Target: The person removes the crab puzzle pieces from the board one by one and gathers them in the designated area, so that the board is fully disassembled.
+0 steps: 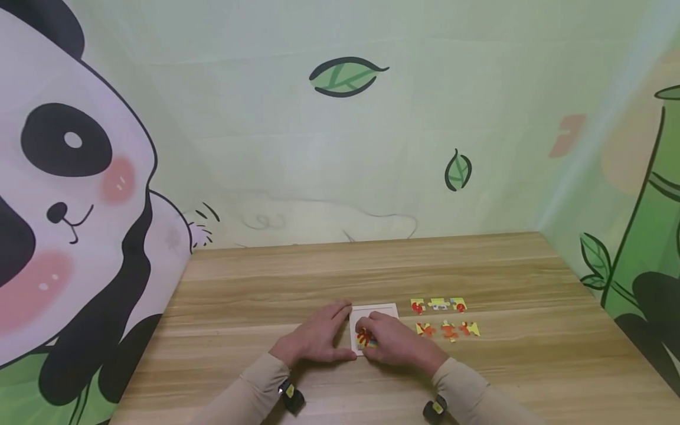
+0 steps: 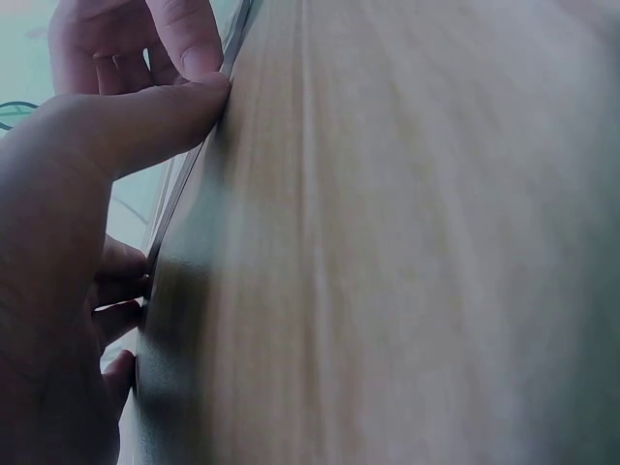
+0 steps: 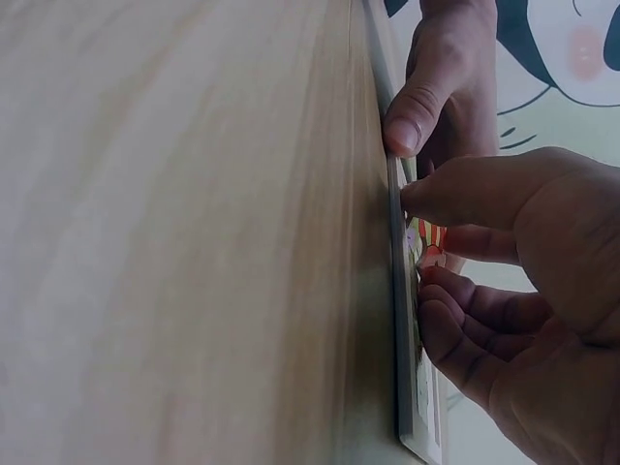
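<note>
A small white puzzle tray (image 1: 378,307) lies flat on the table, its lower left part showing red, yellow and blue picture. Along its left side rests my left hand (image 1: 317,335), fingertips at the upper left corner and thumb at the lower left one. Over the tray, my right hand (image 1: 395,341) pinches a puzzle piece (image 3: 432,237) with red and yellow stripes between thumb and fingers. That piece stands tilted above the tray in the right wrist view. The right hand covers much of the tray's inside.
Right of the tray, loose puzzle pieces lie in two rows: yellow and red ones (image 1: 438,304) farther back, orange and yellow ones (image 1: 449,331) nearer. The wooden table (image 1: 255,283) meets a printed wall cloth (image 1: 255,118) at its back edge.
</note>
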Available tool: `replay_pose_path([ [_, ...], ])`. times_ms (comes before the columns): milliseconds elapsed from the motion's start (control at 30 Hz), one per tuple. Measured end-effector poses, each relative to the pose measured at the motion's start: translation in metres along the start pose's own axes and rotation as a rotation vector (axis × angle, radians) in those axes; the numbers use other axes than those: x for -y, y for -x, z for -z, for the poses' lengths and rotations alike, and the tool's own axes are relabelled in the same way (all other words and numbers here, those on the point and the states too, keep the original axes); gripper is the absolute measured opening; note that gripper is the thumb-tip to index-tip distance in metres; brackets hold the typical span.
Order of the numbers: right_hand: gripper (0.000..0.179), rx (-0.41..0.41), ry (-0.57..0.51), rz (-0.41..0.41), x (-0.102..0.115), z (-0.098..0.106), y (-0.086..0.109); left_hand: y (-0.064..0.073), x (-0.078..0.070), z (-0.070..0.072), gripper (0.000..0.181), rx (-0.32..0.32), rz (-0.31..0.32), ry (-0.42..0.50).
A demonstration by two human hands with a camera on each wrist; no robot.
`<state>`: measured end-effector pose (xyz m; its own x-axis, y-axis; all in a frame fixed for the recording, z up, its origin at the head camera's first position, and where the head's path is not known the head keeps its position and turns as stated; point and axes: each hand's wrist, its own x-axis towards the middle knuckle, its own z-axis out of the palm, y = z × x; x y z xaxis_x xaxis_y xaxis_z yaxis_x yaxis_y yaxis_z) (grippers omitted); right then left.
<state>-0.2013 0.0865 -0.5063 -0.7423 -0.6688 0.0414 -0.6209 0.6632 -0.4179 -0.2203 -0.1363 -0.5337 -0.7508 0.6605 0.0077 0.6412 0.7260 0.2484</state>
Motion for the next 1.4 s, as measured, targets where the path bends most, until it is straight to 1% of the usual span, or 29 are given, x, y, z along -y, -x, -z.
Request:
replay_pose_path([
  [267,0.033,-0.05,0.007,0.021,-0.0023,0.0005,0.0002,-0.0001,-0.0005,0.0006,0.1,-0.004,-0.002,0.005],
  [567,0.028,-0.091,-0.016,0.042,-0.0038,0.0009,-0.0013,-0.0001,0.0006,-0.0002,0.101,-0.007,-0.006,-0.002],
  [867,0.026,-0.081,-0.072,0.042,-0.0068,-0.0004,-0.0016,0.0002,0.0006,-0.0008,0.1,-0.003,-0.005,0.004],
  [1200,0.026,-0.083,-0.112,0.062,-0.0067,0.0038,0.0008,0.0006,-0.0007,0.0007,0.102,0.018,0.018,0.006],
  [1400,0.027,-0.072,-0.113,0.034,-0.0095,0.0079,0.0027,0.0009,-0.001,0.0011,0.102,0.028,0.027,0.01],
])
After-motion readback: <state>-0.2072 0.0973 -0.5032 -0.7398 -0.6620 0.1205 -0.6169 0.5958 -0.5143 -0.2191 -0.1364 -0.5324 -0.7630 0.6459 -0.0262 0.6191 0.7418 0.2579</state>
